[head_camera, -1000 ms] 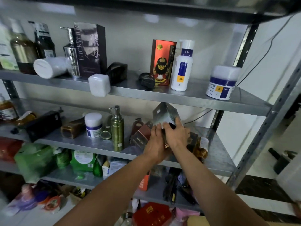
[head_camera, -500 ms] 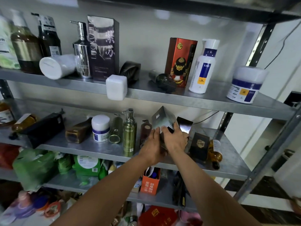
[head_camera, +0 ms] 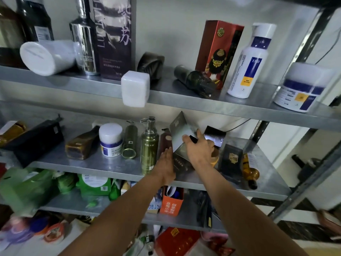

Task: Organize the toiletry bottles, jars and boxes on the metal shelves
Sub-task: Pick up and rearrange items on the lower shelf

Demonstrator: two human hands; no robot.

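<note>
Dark box (head_camera: 181, 160), flap raised, is shown just right of the green pump bottle (head_camera: 149, 147); its top is gripped by the right hand (head_camera: 199, 151); its left side is touched by the flat, straight-fingered left hand (head_camera: 166, 163).

The right hand (head_camera: 200, 150) hides part of the grey box (head_camera: 180, 133); bottom-left bottles (head_camera: 18, 230) are blurred.

- Grey sheet-metal shelves (head_camera: 184, 102): dull, brushed sheen.
- Tall chrome pump bottle (head_camera: 84, 43): mirror-glossy.
- White square plastic jar (head_camera: 135, 88): smooth, matt.
- Dark olive cardboard box (head_camera: 181, 161): matt card.
- Amber bottle lying sideways (head_camera: 250, 172): glossy, translucent.
- Tall red cardboard box (head_camera: 217, 48): glossy print.
</note>
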